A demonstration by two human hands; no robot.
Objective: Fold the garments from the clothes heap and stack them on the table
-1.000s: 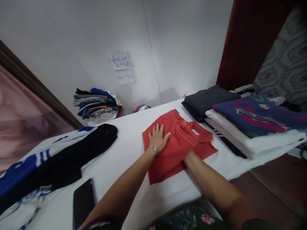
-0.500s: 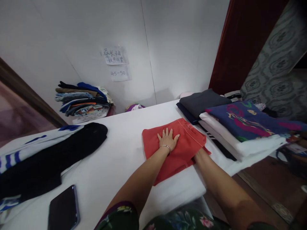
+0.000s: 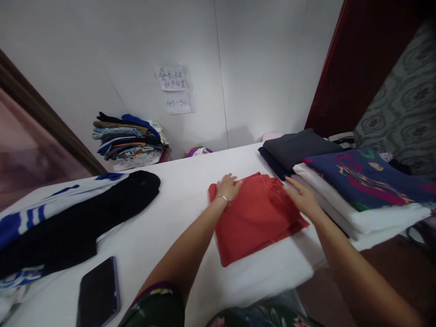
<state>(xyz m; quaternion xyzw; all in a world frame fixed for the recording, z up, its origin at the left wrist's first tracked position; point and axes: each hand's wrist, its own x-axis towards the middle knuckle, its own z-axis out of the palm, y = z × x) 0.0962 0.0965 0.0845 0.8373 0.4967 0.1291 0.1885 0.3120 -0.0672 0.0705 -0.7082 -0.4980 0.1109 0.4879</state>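
Observation:
A folded red garment (image 3: pixel 255 213) with pale stitching and what looks like a waistband lies flat on the white-covered table (image 3: pixel 177 204). Over its upper left edge is my left hand (image 3: pixel 229 187), fingers stretched out; a bracelet circles that wrist. My right hand (image 3: pixel 304 197) is at the garment's right edge, beside the waistband, with fingers extended and somewhat blurred. Neither hand grips the cloth; whether the fingertips touch it is hard to tell.
A black garment (image 3: pixel 112 204) and a blue-and-white one (image 3: pixel 51 211) lie left, above a phone (image 3: pixel 98 293). Folded clothes form a back stack (image 3: pixel 131 141). Right of the red garment are a dark grey folded piece (image 3: pixel 299 147) and a patterned blue one (image 3: pixel 368 177).
My right hand has come out from under the red garment to its right edge. My left hand has shifted from the garment's middle toward its upper left edge. The view has turned slightly left.

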